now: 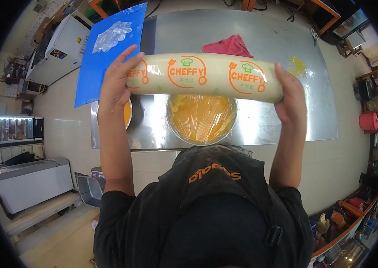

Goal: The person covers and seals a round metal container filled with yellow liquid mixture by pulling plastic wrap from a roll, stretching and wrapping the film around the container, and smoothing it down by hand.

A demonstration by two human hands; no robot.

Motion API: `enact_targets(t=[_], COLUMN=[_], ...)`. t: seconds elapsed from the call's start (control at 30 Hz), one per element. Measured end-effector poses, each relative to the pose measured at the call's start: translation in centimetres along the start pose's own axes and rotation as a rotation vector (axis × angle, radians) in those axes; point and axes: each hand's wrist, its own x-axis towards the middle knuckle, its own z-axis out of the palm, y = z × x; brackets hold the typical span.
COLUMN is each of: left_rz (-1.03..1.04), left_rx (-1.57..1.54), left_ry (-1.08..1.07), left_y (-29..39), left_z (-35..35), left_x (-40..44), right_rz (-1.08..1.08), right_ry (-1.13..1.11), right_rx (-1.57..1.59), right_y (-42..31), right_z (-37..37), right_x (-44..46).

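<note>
A thick roll of plastic wrap [207, 75], printed with orange and green "CHEFFY" logos, is held level between my two hands. My left hand [120, 78] grips its left end, thumb near the top edge. Around the right end my right hand [290, 91] is closed, with part of the fingers hidden behind the roll. Just below the roll stands a round bowl [202, 119] of orange-yellow food, covered by clear wrinkled film. A second bowl [128, 114] with orange contents shows partly behind my left forearm.
A blue board [88, 73] with a clear plastic glove [113, 36] on it lies at the table's left. Behind the roll rests a red cloth [228, 46]. A yellow smear [297, 66] marks the steel table [260, 123]. A white chest freezer [33, 185] stands at left.
</note>
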Motion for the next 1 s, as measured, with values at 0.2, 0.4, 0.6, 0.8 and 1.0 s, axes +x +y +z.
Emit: enact_targets(t=[0.2, 0.4, 0.6, 0.8, 1.0], left_rz=[-0.035, -0.177, -0.327, -0.387, -0.410], left_rx=[0.063, 0.073, 0.135, 0.250, 0.429], left_ry=[-0.018, -0.039, 0.031, 0.128, 0.132], left_y=[0.3, -2.8, -7.2, -12.0, -15.5], left_z=[-0.8, -1.5, -3.0, -3.7, -5.0], left_x=[-7.8, -13.8, -16.2, -16.2, -15.5], right_rz=[0.277, 0.416, 0.529, 0.601, 0.735], right_ry=[0.002, 0.197, 0.332, 0.508, 0.388], right_rx=[0.143, 0.142, 0.075, -0.073, -0.008], right_y=[-0.2, 3.3, 8.3, 13.2, 16.6], right_z=[-1.0, -0.8, -0.7, -0.6, -2.5], right_x=[-7.1, -13.6, -17.2, -18.0, -17.8])
